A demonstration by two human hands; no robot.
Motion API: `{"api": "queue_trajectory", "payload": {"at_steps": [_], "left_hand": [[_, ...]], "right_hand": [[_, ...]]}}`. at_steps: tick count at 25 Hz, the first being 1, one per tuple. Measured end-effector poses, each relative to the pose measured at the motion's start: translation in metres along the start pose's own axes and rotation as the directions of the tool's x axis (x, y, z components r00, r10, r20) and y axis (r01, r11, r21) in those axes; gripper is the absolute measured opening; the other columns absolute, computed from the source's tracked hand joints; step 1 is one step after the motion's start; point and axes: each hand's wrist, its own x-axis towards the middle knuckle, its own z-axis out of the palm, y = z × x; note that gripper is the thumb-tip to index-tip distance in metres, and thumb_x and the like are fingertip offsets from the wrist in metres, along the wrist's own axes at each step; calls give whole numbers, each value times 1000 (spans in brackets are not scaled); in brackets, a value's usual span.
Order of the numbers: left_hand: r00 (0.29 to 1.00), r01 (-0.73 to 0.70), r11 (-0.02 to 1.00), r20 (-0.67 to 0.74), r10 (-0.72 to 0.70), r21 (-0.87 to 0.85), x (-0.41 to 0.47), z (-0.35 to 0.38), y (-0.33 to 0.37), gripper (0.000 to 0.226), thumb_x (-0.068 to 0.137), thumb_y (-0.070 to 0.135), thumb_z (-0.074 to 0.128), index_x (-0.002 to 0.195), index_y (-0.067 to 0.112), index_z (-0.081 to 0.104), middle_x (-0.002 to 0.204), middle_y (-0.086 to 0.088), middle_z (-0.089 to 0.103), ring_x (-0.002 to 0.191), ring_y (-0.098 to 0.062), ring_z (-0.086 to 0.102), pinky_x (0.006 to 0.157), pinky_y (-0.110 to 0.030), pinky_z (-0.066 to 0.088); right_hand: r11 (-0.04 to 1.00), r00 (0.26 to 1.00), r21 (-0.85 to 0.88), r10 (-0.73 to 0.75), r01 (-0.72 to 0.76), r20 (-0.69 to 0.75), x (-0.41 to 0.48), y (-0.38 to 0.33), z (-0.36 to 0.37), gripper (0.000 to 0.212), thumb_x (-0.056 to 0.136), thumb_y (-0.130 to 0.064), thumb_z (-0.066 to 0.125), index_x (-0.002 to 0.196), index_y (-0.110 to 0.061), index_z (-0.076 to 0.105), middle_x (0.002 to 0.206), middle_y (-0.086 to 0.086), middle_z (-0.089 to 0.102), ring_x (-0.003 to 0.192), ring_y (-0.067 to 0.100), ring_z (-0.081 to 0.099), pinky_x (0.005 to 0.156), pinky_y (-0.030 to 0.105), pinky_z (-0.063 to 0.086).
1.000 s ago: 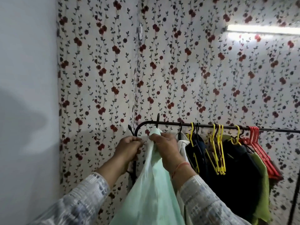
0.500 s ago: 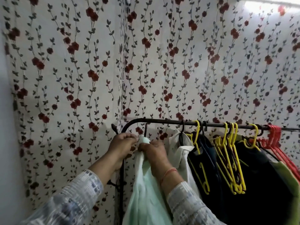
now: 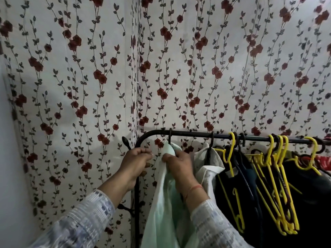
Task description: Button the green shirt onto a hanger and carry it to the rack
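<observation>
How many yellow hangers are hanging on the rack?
5 on the rack: one hanger beside the white garment, three bunched further right, one near the right edge. Others may hide behind the dark clothes.

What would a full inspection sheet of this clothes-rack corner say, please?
surface: nothing seen; only the black rack rail.
job's things: green shirt hangs from a dark hook on the rail's left end.
clutter: white garment, dark garments, yellow hangers on the rail.
grippers: right hand pinches the shirt's top; left hand curled at the rack's corner post, grip unclear.
cables: thin white line down the wall corner, possibly a wire.
surroundings: floral wallpaper.
</observation>
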Motion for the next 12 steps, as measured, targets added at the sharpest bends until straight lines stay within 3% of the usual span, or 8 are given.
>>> {"api": "queue_trajectory", "payload": {"at_steps": [3,6,8,12], "left_hand": [[1000,22,1000,6,-23,6,-1,-2,-8,11,99,22,72,110,24,75,117,-5,77,107,-28,74,95,-52,61],[999,32,999,7,-32,4,-12,-8,-12,10,100,20,71,109,20,75,116,-7,78,97,-25,72,79,-40,58],[1000,26,1000,8,-26,-7,-21,-14,-10,11,99,18,71,109,21,75,115,-6,77,95,-22,70,76,-38,58],[999,-32,999,27,32,-9,-42,-27,5,12,100,19,69,111,22,73,111,-4,75,96,-20,68,77,-39,56]], "right_hand": [[1000,1000,-5,-18,18,20,10,5,-3,12,96,-11,71,106,-18,71,99,13,77,100,42,77,90,54,65],[997,1000,-69,-26,26,-1,18,7,-7,13,95,-24,76,107,-29,73,106,5,76,101,34,76,97,54,63],[978,997,-202,-59,48,-49,16,9,-12,33,93,-35,77,124,-25,73,112,1,75,102,25,73,101,49,61],[943,987,-309,-150,127,-53,-14,-6,-18,49,85,-53,76,127,-28,72,120,1,73,109,25,70,105,53,58]]}}
